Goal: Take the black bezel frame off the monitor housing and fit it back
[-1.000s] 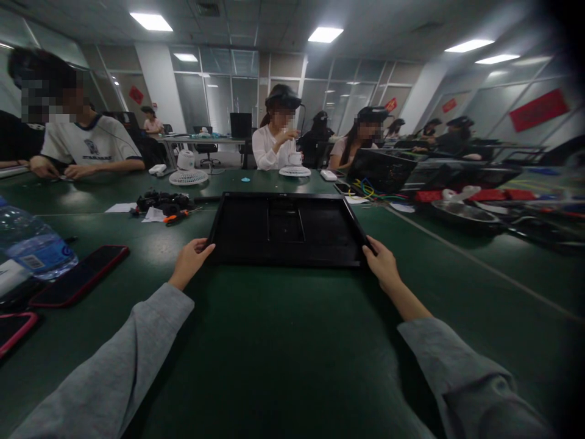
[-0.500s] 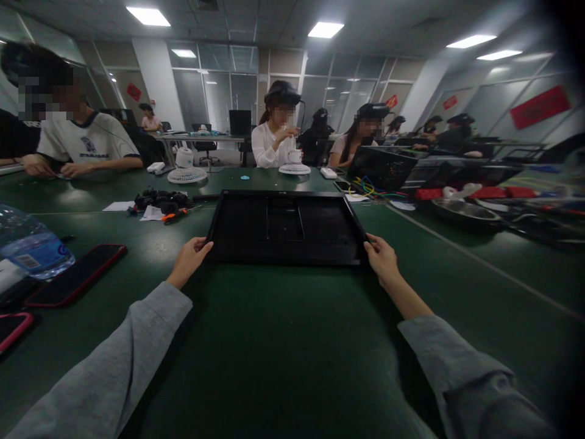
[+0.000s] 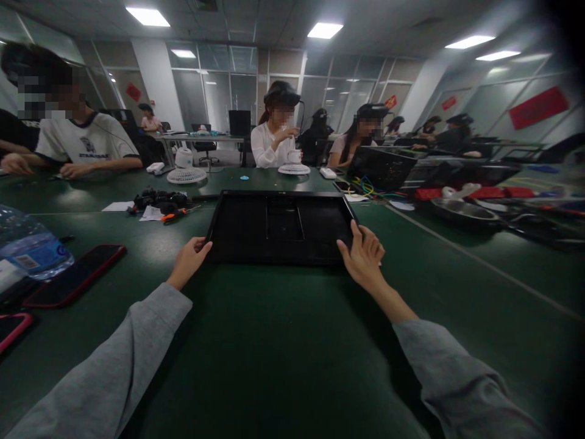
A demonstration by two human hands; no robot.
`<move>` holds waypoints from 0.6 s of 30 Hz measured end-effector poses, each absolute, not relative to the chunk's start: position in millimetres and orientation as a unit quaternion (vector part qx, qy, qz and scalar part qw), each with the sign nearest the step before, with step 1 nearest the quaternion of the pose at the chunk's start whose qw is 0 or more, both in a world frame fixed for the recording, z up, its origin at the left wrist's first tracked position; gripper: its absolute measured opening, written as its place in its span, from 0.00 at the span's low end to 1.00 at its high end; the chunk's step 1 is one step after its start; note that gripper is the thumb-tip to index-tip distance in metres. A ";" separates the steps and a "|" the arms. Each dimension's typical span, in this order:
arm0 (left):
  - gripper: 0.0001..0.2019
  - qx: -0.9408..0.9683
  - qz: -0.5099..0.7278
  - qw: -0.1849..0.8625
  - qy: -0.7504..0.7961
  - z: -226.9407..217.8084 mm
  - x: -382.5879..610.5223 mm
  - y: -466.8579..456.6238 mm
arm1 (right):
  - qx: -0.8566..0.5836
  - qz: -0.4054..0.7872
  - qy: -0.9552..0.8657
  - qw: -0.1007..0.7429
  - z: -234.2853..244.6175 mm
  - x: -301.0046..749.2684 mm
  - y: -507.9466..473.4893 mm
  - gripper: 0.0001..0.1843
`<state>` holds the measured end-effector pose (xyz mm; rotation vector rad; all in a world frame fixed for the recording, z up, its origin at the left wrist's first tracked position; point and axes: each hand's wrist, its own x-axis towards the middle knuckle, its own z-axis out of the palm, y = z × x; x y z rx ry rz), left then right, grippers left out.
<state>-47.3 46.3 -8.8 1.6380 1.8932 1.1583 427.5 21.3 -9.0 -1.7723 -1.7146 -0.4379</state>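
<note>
A black monitor back cover (image 3: 240, 228), a shallow rectangular shell with a framed recess in its middle, lies on the green table in front of me. At its near left corner my left hand (image 3: 189, 261) pinches the edge between thumb and fingers. My right hand (image 3: 364, 259) straddles the right edge, with the thumb over the inner face, the index finger along the rim and the other fingers curled at the outer side. The undersides of those fingers are partly hidden.
To the left are a water bottle (image 3: 34, 247), a red-edged phone (image 3: 75, 277), an orange-handled tool (image 3: 173, 216) and a dark cable heap (image 3: 159, 200). White fan parts (image 3: 186, 175) stand farther back. A metal bowl (image 3: 466, 213) and cables lie right. Several people sit around.
My right hand has moved inward over the right edge of the monitor cover, its thumb now farther across the inner face. My left hand and the cover stay put.
</note>
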 end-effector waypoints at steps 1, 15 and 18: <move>0.20 0.583 0.411 0.190 0.675 -8.5 -47.1 46.0 | -0.663 -0.171 -0.666 0.295 -11.4 423.1 20.9 0.37; 0.24 0.604 0.403 0.182 0.663 -18.5 -54.0 49.7 | -0.710 -0.145 -0.576 0.378 -10.5 447.5 28.0 0.35; 0.23 0.611 0.408 0.175 0.655 -18.1 -53.4 48.2 | -0.738 -0.095 -0.534 0.401 -24.3 478.4 39.8 0.39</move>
